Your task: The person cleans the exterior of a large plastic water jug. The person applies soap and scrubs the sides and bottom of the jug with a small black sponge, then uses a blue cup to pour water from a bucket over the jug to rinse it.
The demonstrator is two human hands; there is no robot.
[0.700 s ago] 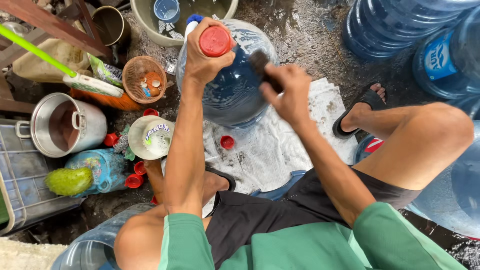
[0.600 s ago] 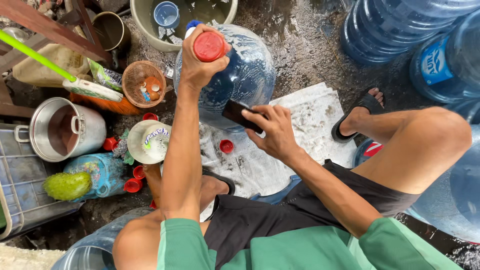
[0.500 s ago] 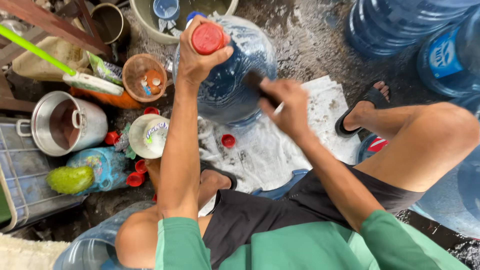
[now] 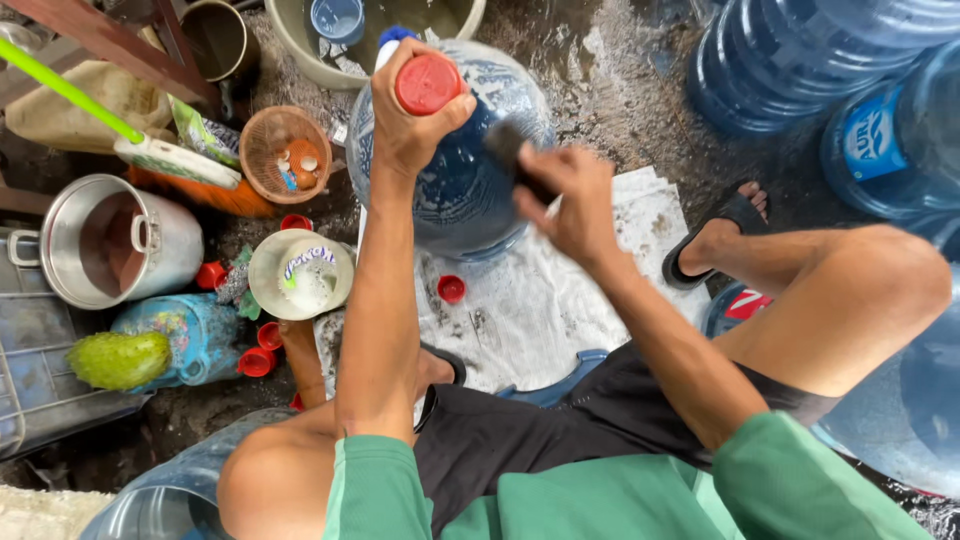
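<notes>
A big blue water jug (image 4: 455, 190) stands on a wet white cloth (image 4: 560, 300) in front of me. My left hand (image 4: 410, 125) grips its neck just under the red cap (image 4: 427, 83). My right hand (image 4: 565, 195) is closed around a dark brush or scrubber (image 4: 508, 148), pressed against the jug's right shoulder. I sit low with knees spread, a sandalled foot (image 4: 720, 235) resting on the wet ground to the right.
Several more blue jugs (image 4: 800, 60) crowd the top right. A metal pot (image 4: 105, 240), an orange basket (image 4: 288, 150), a white tub (image 4: 300, 275), loose red caps (image 4: 452, 289) and a green sponge (image 4: 118, 358) lie on the left. A bucket (image 4: 330, 50) is behind the jug.
My right hand has swept back and forth over the jug's side with the dark scrubber, down toward the cloth and up again. The left hand stayed on the neck.
</notes>
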